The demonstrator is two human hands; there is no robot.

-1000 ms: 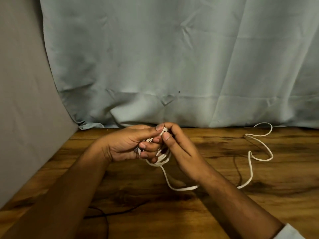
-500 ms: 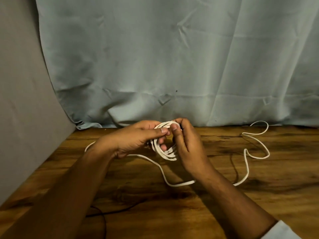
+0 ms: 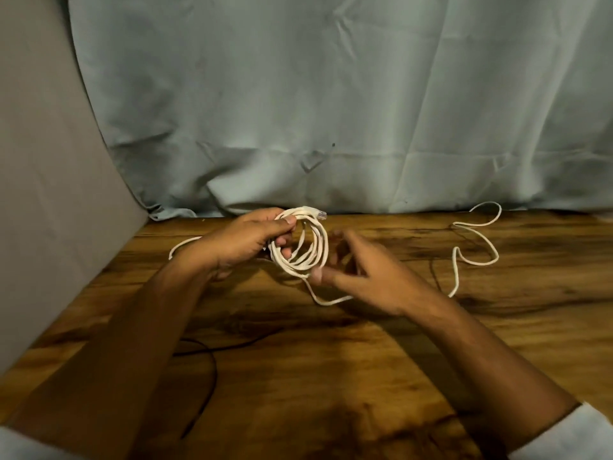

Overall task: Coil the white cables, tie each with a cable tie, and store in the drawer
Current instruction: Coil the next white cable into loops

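Observation:
My left hand grips a small upright coil of white cable above the wooden table, thumb on top and fingers through the loops. A plug end sticks out at the top of the coil. My right hand is just right of the coil with fingers spread and blurred, its thumb touching the coil's lower edge. The cable's loose tail runs under my right hand and snakes across the table to the right. A short arc of white cable shows left of my left wrist.
A thin black cable lies on the table under my left forearm. A pale blue-grey cloth hangs behind the table's far edge. A grey panel borders the left side. No drawer or cable tie is in view.
The coil has turned to face me and its loops are wider. My right hand has let go of the top of the coil and moved down and right, fingers opening.

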